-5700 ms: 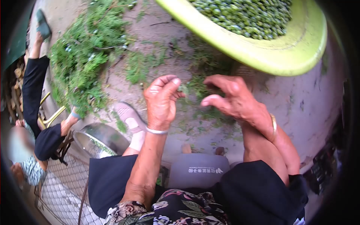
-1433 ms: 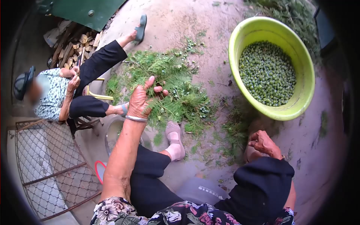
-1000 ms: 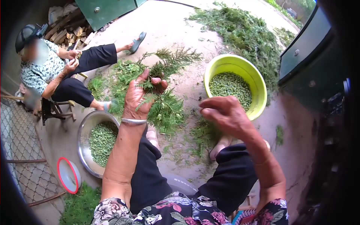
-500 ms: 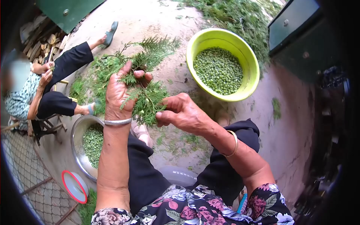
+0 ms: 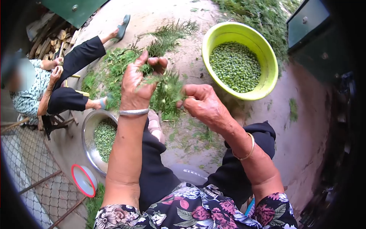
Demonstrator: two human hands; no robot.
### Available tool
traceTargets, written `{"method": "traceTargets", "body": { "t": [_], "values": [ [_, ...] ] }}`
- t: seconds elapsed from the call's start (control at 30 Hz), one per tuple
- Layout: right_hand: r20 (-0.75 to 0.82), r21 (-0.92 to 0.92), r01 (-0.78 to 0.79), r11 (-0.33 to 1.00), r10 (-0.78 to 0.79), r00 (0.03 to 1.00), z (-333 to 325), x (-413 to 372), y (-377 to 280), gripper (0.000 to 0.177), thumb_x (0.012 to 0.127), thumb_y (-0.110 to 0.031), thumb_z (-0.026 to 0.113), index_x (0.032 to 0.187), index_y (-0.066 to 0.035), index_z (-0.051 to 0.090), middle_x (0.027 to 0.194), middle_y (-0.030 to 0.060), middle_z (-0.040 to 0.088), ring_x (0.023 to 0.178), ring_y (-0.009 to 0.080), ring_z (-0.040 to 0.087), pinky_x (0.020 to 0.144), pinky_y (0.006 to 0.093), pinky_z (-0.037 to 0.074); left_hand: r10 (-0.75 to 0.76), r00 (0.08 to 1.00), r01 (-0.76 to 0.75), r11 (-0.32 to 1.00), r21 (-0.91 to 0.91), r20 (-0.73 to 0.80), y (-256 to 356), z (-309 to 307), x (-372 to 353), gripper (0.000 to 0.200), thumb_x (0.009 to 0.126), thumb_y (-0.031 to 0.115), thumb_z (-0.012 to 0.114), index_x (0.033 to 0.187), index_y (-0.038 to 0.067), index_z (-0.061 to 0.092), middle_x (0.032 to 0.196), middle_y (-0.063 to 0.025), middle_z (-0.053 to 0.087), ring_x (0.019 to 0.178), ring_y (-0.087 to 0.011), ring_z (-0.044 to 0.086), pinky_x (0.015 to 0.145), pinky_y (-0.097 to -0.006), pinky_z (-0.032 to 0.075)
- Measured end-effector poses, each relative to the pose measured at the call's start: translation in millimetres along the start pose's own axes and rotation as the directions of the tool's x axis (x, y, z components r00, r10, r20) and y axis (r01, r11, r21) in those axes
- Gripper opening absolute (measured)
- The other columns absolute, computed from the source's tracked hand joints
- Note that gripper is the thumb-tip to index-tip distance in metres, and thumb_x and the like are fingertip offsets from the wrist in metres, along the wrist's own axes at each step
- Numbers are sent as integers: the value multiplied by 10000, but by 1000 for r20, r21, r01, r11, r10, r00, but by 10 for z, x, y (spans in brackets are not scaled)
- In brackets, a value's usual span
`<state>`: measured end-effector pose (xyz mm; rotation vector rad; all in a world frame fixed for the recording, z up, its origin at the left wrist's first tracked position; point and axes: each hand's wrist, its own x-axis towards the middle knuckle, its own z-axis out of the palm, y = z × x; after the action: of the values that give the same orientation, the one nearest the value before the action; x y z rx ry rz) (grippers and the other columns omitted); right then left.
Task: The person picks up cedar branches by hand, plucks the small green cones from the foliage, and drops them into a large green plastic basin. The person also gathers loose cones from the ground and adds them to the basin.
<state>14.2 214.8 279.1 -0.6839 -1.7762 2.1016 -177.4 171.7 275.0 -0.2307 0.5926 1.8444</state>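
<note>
My left hand (image 5: 139, 84), palm up with fingers curled, holds a feathery evergreen sprig (image 5: 167, 91). Its flat green leaves spread past my fingers, and a pale round bit shows among the blurred lower fronds. At the sprig's right edge, my right hand (image 5: 204, 101) has thumb and forefinger pinched together; what lies between the tips is hidden. Beyond it to the right, a yellow-green basin (image 5: 268, 57) holds a heap of small round green cones or seeds (image 5: 234, 66). Left of my left forearm, a metal bowl (image 5: 87, 141) contains more of them (image 5: 105, 139).
Cut greenery (image 5: 118, 65) lies ahead on the ground, with a larger pile (image 5: 255, 19) at the upper right. Another person (image 5: 28, 99) sits at left, hands together. A red-rimmed container (image 5: 84, 181) stands near wire mesh (image 5: 30, 164).
The whole scene has shifted rightward in view. My right hand has risen slightly relative to my left, fingers curled tighter, and the lower sprig is now blurred by motion.
</note>
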Motion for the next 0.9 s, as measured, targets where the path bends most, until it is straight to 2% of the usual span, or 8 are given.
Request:
{"method": "traceTargets", "body": {
  "t": [0.07, 0.2, 0.27, 0.37, 0.57, 0.67, 0.8, 0.9],
  "values": [
    [-29, 6, -43, 999, 44, 999, -12, -54, 49, 163, 721, -1, 450, 753, 33, 607, 557, -19, 501, 512, 44, 391, 467, 244, 339, 5, 1000, -4, 990, -139, 13, 98, -65, 74, 176, 917, 86, 543, 895, -50, 433, 734, -123, 487, 716, -257, 527, 729, -446, 525],
    [-25, 0, -179, 984, 179, 984, -100, -119, 77, 184, 862, -112, 520, 757, 12, 607, 555, 8, 525, 470, 52, 436, 429, 226, 329, 125, 990, -131, 987, -98, -61, 101, -56, 107, 202, 933, 107, 520, 967, -59, 410, 790, -148, 501, 749, -290, 537, 742, -468, 529],
    [50, 123, -159, 980, 154, 987, -127, -135, 54, 231, 897, -170, 539, 795, 30, 593, 612, 42, 571, 507, 71, 484, 440, 222, 367, 152, 985, -157, 985, -67, -84, 81, -62, 113, 230, 950, 135, 495, 1033, -46, 382, 824, -170, 515, 761, -325, 546, 760, -492, 528],
    [164, 482, -278, 831, 226, 960, -123, -168, -28, 239, 872, -168, 587, 905, 68, 571, 798, 128, 636, 599, 102, 549, 477, 220, 436, 138, 987, -144, 987, -68, -87, 52, -44, 113, 221, 957, 147, 478, 1042, -32, 381, 839, -191, 528, 782, -356, 557, 758, -512, 531],
    [-7, 275, -266, 924, 278, 961, 15, -81, 99, 254, 865, -188, 622, 913, 61, 605, 757, 104, 641, 585, 82, 536, 461, 199, 406, 199, 971, -190, 979, 78, -135, -201, -19, 146, 188, 950, 131, 484, 977, -45, 423, 821, -180, 534, 723, -314, 578, 686, -495, 560],
    [-106, 273, -226, 935, 262, 959, 68, -68, 92, 208, 857, -189, 648, 842, 17, 622, 687, 61, 633, 565, 60, 515, 451, 181, 372, 73, 986, -62, 995, 76, -152, -297, -7, 115, 185, 945, 135, 496, 975, -37, 434, 780, -162, 539, 688, -298, 581, 670, -478, 567],
    [-180, 235, -60, 970, 104, 978, 53, -54, 182, 153, 842, -153, 631, 799, -6, 632, 627, 17, 607, 544, 46, 498, 448, 185, 341, 113, 978, -95, 990, 109, -176, -354, 80, 51, 186, 950, 126, 487, 1001, -40, 418, 781, -152, 530, 681, -280, 572, 695, -492, 560],
    [-150, 61, 27, 998, -18, 988, 40, -89, 189, 148, 841, -133, 619, 789, 5, 635, 630, 20, 616, 544, 40, 494, 468, 197, 364, 209, 957, -209, 978, 19, -200, -162, 25, 122, 228, 930, 58, 505, 1087, -44, 374, 878, -143, 452, 729, -240, 526, 714, -529, 546]
  ]
}}
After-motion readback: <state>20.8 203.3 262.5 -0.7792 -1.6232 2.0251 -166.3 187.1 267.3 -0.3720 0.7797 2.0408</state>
